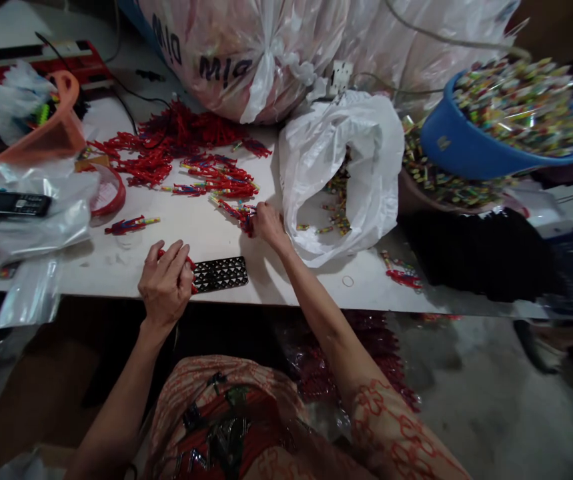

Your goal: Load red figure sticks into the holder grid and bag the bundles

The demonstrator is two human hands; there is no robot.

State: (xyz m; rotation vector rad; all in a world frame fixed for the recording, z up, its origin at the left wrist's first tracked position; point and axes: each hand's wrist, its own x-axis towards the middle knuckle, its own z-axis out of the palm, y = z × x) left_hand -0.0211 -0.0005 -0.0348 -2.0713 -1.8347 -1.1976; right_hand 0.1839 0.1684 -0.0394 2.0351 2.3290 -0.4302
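My left hand [165, 283] rests at the left end of a black perforated plate [221, 273] near the table's front edge. Its fingers are curled over red plastic pieces, which look like toy figures and mostly lie hidden beneath the hand. With fingertips pinched together, my right hand [269, 223] is at the near end of a small bunch of red-and-blue toy figures [231, 208]. More red figures [211, 175] with yellowish sticks lie beyond it. A single figure on a stick [132, 225] lies apart on the left.
An open white plastic bag [311, 147] holding small wrapped sticks stands right of my right hand. Farther right is a blue tub [466, 140] heaped with wrapped sweets. Large filled bags [246, 40] stand behind. An orange basket [61, 130] and a phone [11, 203] are left.
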